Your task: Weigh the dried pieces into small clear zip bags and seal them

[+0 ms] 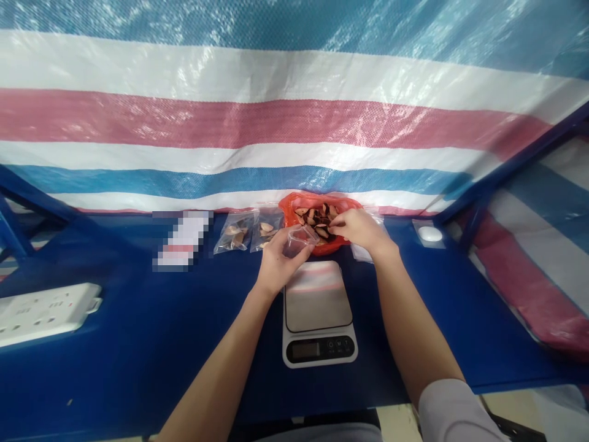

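Note:
My left hand [277, 260] is closed on a small clear plastic bag [299, 239], holding it open just above the far end of a kitchen scale [318, 313]. My right hand [360, 229] reaches into a red plastic bag [294, 202] full of brown and pale nut-like pieces [317, 221], with its fingers pinched together on a piece there. The red bag sits against the striped tarp wall behind the scale.
Two small clear bags filled with pieces [234, 233] [265, 230] lie left of the red bag. A blurred white packet [183, 239] lies further left. A white power strip [46, 312] sits at the table's left. A white round object [429, 234] lies at the right. More clear bags [363, 250] lie under my right wrist.

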The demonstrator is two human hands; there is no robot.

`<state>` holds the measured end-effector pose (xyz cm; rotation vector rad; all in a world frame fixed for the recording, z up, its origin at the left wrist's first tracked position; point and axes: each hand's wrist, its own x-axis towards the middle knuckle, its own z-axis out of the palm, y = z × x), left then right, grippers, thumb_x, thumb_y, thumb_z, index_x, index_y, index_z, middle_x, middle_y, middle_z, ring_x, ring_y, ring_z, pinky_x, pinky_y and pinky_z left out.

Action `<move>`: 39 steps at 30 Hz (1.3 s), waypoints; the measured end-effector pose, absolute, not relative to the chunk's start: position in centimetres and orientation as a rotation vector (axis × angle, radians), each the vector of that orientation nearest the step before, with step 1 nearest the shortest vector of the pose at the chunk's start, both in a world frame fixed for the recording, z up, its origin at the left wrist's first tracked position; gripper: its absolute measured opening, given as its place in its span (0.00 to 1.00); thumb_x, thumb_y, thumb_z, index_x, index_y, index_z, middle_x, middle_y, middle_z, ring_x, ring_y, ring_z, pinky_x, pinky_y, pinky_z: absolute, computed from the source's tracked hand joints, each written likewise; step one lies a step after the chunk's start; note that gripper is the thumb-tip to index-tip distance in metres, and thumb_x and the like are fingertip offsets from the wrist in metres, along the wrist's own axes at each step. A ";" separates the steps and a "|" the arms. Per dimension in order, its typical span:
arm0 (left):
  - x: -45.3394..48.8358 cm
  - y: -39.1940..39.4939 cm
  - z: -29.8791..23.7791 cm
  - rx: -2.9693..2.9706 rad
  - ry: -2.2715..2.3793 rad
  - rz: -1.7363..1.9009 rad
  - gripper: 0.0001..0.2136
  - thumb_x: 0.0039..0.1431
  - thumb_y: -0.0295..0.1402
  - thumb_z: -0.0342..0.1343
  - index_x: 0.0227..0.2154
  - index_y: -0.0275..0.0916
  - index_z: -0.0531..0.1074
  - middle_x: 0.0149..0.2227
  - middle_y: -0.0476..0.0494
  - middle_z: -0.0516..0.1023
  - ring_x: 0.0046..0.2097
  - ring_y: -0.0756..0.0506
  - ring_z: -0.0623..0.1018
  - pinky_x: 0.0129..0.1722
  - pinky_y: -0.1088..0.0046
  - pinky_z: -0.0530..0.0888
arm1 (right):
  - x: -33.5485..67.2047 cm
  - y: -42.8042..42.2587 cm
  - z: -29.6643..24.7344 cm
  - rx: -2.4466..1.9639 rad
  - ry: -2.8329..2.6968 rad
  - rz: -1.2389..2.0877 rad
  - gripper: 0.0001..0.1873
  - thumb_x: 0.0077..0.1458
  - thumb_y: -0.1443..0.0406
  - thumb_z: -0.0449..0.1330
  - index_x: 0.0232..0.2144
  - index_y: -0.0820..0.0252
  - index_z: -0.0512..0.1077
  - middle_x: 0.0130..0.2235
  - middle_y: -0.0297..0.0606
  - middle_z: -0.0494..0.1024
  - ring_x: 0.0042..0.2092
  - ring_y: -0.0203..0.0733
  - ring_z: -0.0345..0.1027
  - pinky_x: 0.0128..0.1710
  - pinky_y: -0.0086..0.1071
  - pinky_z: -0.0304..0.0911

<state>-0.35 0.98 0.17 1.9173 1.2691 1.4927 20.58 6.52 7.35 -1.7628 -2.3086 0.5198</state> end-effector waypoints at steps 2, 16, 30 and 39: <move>-0.3 1.0 0.2 1.919 1.262 1.493 0.18 0.57 0.42 0.65 0.48 0.39 0.76 0.47 0.40 0.83 0.50 0.40 0.81 0.53 0.60 0.77 | 21.0 6.7 7.1 -1.702 -2.285 0.566 0.10 0.55 0.64 0.61 0.31 0.59 0.83 0.29 0.36 0.81 0.33 0.39 0.72 0.32 0.30 0.58; -0.4 1.0 0.1 1.941 1.213 1.459 0.21 0.56 0.42 0.65 0.50 0.39 0.75 0.49 0.38 0.82 0.51 0.39 0.81 0.54 0.59 0.76 | 22.0 5.7 8.5 -1.181 -2.004 1.077 0.17 0.52 0.54 0.67 0.39 0.59 0.84 0.40 0.39 0.85 0.42 0.45 0.77 0.44 0.36 0.69; -0.4 0.5 0.3 2.014 0.968 1.383 0.26 0.54 0.42 0.67 0.54 0.38 0.74 0.50 0.36 0.81 0.51 0.38 0.81 0.54 0.57 0.77 | 19.1 2.9 11.4 -1.073 -2.380 1.068 0.08 0.57 0.62 0.64 0.36 0.53 0.84 0.38 0.33 0.86 0.40 0.40 0.78 0.41 0.31 0.66; -0.3 0.4 0.9 2.016 0.972 1.365 0.21 0.55 0.40 0.67 0.51 0.39 0.75 0.49 0.38 0.81 0.50 0.39 0.81 0.52 0.58 0.77 | 18.2 3.0 10.9 -1.098 -2.479 0.901 0.10 0.60 0.64 0.61 0.40 0.54 0.83 0.41 0.34 0.85 0.39 0.38 0.76 0.40 0.31 0.63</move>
